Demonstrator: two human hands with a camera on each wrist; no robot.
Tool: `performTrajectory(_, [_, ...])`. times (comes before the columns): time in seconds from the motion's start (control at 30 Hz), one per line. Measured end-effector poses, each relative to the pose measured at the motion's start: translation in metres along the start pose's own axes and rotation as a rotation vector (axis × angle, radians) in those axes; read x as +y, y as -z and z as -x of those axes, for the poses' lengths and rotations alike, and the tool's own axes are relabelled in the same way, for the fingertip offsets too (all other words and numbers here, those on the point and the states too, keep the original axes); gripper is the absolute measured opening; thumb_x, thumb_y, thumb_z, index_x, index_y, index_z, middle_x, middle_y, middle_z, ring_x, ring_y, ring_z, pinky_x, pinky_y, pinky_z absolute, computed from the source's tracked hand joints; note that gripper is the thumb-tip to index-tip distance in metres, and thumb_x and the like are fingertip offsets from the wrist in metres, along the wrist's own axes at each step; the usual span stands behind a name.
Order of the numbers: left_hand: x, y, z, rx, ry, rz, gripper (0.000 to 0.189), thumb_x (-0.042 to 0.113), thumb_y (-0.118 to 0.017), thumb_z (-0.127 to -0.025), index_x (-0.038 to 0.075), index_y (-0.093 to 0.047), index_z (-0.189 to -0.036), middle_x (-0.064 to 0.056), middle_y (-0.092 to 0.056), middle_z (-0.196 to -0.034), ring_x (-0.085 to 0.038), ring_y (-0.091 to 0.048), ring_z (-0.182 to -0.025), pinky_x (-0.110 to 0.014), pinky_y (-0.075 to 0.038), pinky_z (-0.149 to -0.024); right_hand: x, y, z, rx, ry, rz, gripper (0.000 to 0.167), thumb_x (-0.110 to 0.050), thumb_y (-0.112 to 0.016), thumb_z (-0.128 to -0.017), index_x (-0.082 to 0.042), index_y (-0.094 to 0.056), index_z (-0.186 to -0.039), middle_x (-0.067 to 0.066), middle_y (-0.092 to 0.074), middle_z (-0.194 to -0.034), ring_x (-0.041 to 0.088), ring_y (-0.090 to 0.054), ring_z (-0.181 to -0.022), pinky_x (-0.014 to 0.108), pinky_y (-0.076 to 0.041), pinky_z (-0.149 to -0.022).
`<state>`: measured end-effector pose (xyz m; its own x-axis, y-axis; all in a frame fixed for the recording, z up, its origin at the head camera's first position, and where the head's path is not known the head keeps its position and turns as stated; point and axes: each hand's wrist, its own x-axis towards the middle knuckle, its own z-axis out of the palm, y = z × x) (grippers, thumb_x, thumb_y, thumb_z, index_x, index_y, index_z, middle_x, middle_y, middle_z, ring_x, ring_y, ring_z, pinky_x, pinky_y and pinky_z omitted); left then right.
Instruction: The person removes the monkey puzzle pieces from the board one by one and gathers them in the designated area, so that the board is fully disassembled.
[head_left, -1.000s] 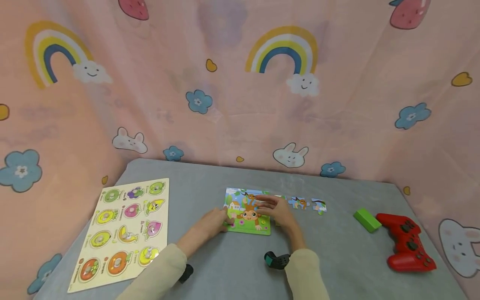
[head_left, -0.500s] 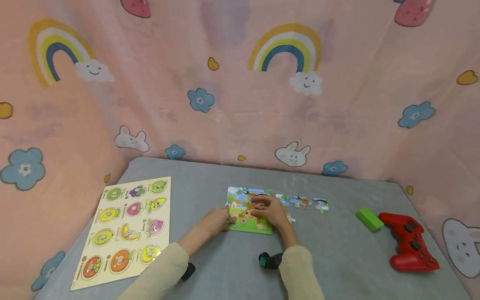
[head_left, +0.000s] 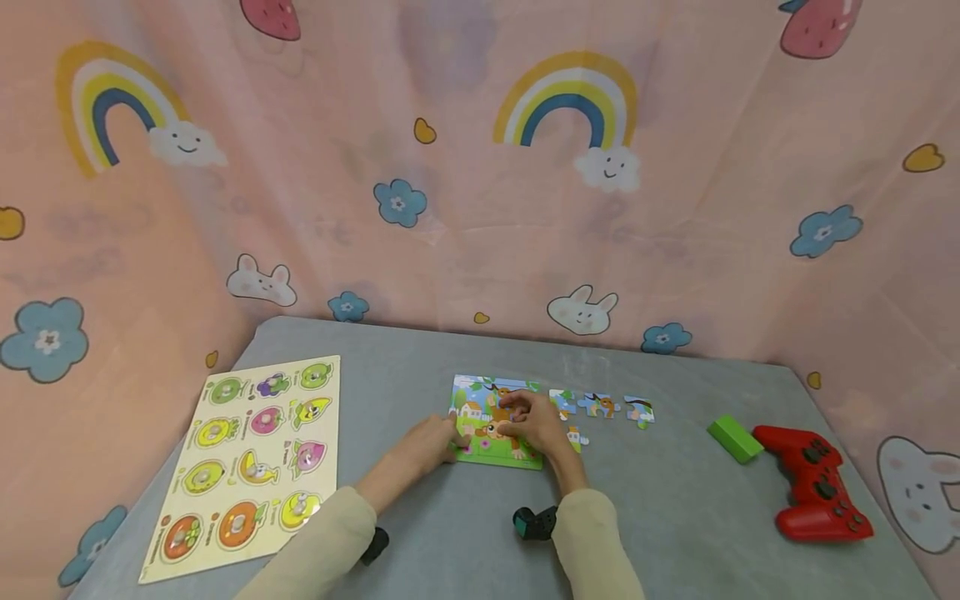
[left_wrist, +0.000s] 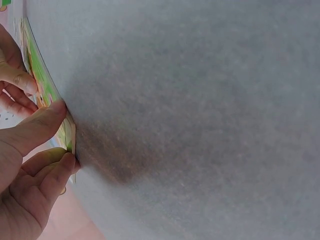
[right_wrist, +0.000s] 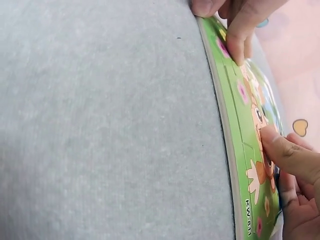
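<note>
A small jigsaw puzzle (head_left: pixel 487 456) with a cartoon monkey on green lies on the grey table. My left hand (head_left: pixel 432 442) pinches its left edge; in the left wrist view the thumb (left_wrist: pixel 47 120) lies on top and curled fingers are at the rim. My right hand (head_left: pixel 542 422) is over the puzzle's right half, thumb and forefinger curled around the monkey-face piece. In the right wrist view the right thumb (right_wrist: pixel 285 145) presses on the monkey's face (right_wrist: pixel 257 115); the other fingertips are partly hidden. Beside the puzzle lie loose pieces, among them a branch piece (head_left: pixel 598 406) and a house piece (head_left: pixel 576 439).
A cream fruit puzzle board (head_left: pixel 262 517) with several knobbed fruits lies at the left. On the right are a green block (head_left: pixel 735 439) and a red game controller (head_left: pixel 817 487). A pink patterned curtain (head_left: pixel 480 250) rises behind the table (head_left: pixel 450 550).
My right hand has moved slightly left over the puzzle, its straight fingers curling in towards the thumb. The house piece it covered now shows. My left hand stays at the left edge.
</note>
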<state>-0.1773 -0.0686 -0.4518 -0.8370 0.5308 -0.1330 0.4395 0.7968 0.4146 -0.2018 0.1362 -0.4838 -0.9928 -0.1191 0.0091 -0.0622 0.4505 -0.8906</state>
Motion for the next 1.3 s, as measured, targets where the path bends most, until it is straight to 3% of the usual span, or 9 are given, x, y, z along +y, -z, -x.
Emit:
performTrajectory(0.13, [0.0, 0.001, -0.001, -0.002, 0.003, 0.003, 0.032, 0.004, -0.075, -0.08, 0.003, -0.071, -0.112, -0.032, -0.048, -0.134, -0.038, -0.053, -0.119, -0.041, -0.05, -0.089, -0.002, -0.001, -0.002, 0.016, 0.035, 0.073, 0.029, 0.002, -0.082, -0.071, 0.0, -0.07, -0.097, 0.008, -0.066, -0.087, 0.015, -0.05, -0.066, 0.029, -0.044, -0.061])
performTrajectory(0.3, [-0.001, 0.001, -0.003, -0.002, -0.009, -0.02, 0.032, 0.006, -0.075, -0.08, 0.005, -0.071, -0.111, -0.031, -0.049, -0.132, -0.038, -0.056, -0.116, -0.041, -0.05, -0.089, -0.006, -0.001, -0.001, 0.042, 0.081, 0.211, 0.031, -0.003, -0.085, -0.068, -0.004, -0.07, -0.095, 0.006, -0.068, -0.089, 0.022, -0.062, -0.079, 0.037, -0.052, -0.07])
performTrajectory(0.5, [-0.006, 0.0, -0.002, 0.011, -0.079, -0.045, 0.034, 0.009, -0.075, -0.08, 0.006, -0.07, -0.113, -0.033, -0.048, -0.133, -0.04, -0.057, -0.113, -0.04, -0.051, -0.086, -0.011, 0.0, -0.001, 0.038, 0.114, 0.267, 0.031, -0.002, -0.085, -0.068, -0.003, -0.07, -0.096, 0.008, -0.07, -0.09, 0.025, -0.066, -0.083, 0.039, -0.054, -0.075])
performTrajectory(0.73, [-0.02, -0.003, -0.001, 0.013, -0.235, -0.111, 0.037, 0.014, -0.071, -0.085, 0.011, -0.067, -0.122, -0.032, -0.05, -0.131, -0.027, -0.067, -0.091, -0.032, -0.054, -0.075, -0.01, 0.0, 0.0, 0.011, 0.068, 0.205, 0.03, 0.002, -0.083, -0.07, -0.001, -0.07, -0.097, 0.011, -0.069, -0.094, 0.025, -0.066, -0.085, 0.034, -0.055, -0.075])
performTrajectory(0.8, [-0.021, -0.003, 0.0, 0.006, -0.259, -0.143, 0.036, 0.016, -0.07, -0.087, 0.015, -0.067, -0.123, -0.032, -0.05, -0.132, -0.028, -0.066, -0.094, -0.033, -0.054, -0.077, -0.009, 0.0, 0.0, 0.006, 0.058, 0.182, 0.03, 0.002, -0.083, -0.07, -0.001, -0.07, -0.097, 0.011, -0.069, -0.095, 0.026, -0.067, -0.086, 0.034, -0.055, -0.076])
performTrajectory(0.97, [-0.02, -0.001, 0.002, -0.008, -0.268, -0.21, 0.033, 0.018, -0.067, -0.089, 0.019, -0.069, -0.122, -0.033, -0.05, -0.132, -0.035, -0.06, -0.111, -0.039, -0.053, -0.085, -0.008, 0.0, -0.002, 0.0, 0.076, 0.158, 0.03, 0.003, -0.082, -0.07, -0.001, -0.07, -0.097, 0.011, -0.07, -0.096, 0.026, -0.067, -0.087, 0.032, -0.055, -0.077])
performTrajectory(1.1, [-0.016, 0.001, 0.004, -0.007, -0.251, -0.202, 0.033, 0.016, -0.068, -0.088, 0.019, -0.069, -0.121, -0.032, -0.05, -0.132, -0.036, -0.059, -0.113, -0.039, -0.052, -0.086, -0.004, 0.001, -0.001, -0.012, 0.141, 0.113, 0.031, 0.005, -0.081, -0.071, 0.002, -0.069, -0.1, 0.013, -0.068, -0.099, 0.029, -0.067, -0.093, 0.033, -0.054, -0.081])
performTrajectory(1.2, [-0.015, 0.0, 0.005, 0.0, -0.239, -0.187, 0.033, 0.015, -0.068, -0.087, 0.018, -0.069, -0.12, -0.032, -0.049, -0.132, -0.036, -0.06, -0.112, -0.04, -0.052, -0.085, 0.002, 0.002, 0.001, -0.022, 0.182, 0.038, 0.032, 0.006, -0.078, -0.074, 0.005, -0.067, -0.103, 0.018, -0.066, -0.104, 0.033, -0.065, -0.099, 0.034, -0.053, -0.086])
performTrajectory(1.3, [-0.014, -0.001, 0.005, 0.004, -0.231, -0.174, 0.033, 0.015, -0.069, -0.087, 0.018, -0.07, -0.119, -0.033, -0.049, -0.132, -0.036, -0.06, -0.111, -0.04, -0.052, -0.085, 0.006, 0.003, 0.003, -0.013, 0.17, -0.064, 0.034, 0.008, -0.076, -0.076, 0.007, -0.066, -0.108, 0.021, -0.064, -0.109, 0.036, -0.063, -0.104, 0.034, -0.052, -0.088])
